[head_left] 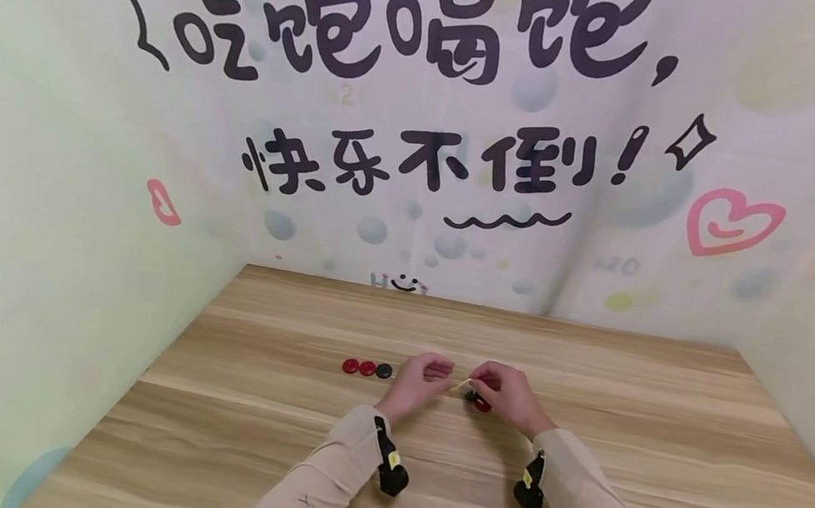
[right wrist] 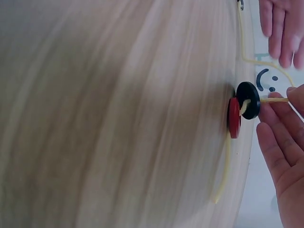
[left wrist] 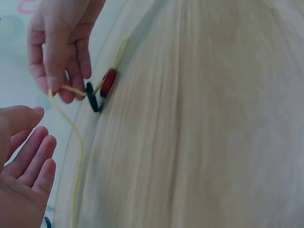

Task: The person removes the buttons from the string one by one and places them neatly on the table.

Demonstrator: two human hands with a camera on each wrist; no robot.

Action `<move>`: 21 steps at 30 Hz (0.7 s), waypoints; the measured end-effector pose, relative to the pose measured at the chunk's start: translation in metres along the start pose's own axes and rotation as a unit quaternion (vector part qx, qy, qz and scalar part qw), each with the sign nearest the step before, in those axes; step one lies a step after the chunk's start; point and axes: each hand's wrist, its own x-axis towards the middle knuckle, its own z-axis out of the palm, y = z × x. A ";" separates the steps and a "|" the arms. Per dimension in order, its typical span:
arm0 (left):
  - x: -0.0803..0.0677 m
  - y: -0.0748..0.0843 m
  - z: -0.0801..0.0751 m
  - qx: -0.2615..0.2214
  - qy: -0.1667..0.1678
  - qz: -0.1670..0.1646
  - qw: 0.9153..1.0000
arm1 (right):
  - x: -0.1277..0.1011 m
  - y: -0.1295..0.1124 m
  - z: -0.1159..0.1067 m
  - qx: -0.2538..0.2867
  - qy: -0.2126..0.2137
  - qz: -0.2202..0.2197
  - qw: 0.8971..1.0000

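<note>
My right hand (head_left: 507, 393) pinches a yellow string (right wrist: 221, 179) between thumb and fingers. On that string hang a black button (right wrist: 252, 95) and a red button (right wrist: 234, 127), side by side and close over the table, with a tail of string running on past the red one. In the left wrist view, another stretch of the string drops from the pinch in a long curve toward the left hand's side. My left hand (head_left: 417, 382) is held to the left of the right one, palm turned inward, its fingers loosely extended and nothing between them.
Left of my left hand, two red buttons (head_left: 359, 367) and a black button (head_left: 383, 370) lie in a row on the wooden table (head_left: 264, 456). A printed cloth wall (head_left: 350, 231) rises at the table's back edge. A black wrist camera (head_left: 393, 479) sits at each cuff.
</note>
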 end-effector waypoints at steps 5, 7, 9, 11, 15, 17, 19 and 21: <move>0.009 -0.023 0.016 0.038 -0.004 -0.014 0.999 | 0.000 -0.003 0.000 -0.002 0.000 -0.004 1.000; 0.011 -0.030 0.019 0.051 0.002 -0.019 0.998 | 0.000 -0.004 0.000 -0.003 0.001 -0.002 1.000; 0.010 -0.032 0.021 0.062 0.009 -0.019 0.998 | 0.001 -0.005 0.001 -0.004 0.000 -0.001 1.000; 0.009 -0.033 0.021 0.073 0.016 -0.013 0.997 | 0.002 -0.006 0.001 -0.004 0.000 0.004 1.000; 0.008 -0.030 0.020 0.090 0.019 -0.014 0.996 | 0.002 -0.005 0.002 -0.001 -0.003 0.005 1.000; 0.008 -0.027 0.019 0.093 0.017 -0.012 0.995 | 0.001 -0.004 0.002 0.001 -0.002 0.003 1.000; 0.008 -0.022 0.018 0.092 0.015 -0.012 0.996 | 0.001 -0.003 0.003 0.003 -0.003 -0.004 1.000; 0.009 -0.019 0.017 0.092 0.014 -0.014 0.996 | 0.001 -0.002 0.003 0.003 -0.006 -0.011 1.000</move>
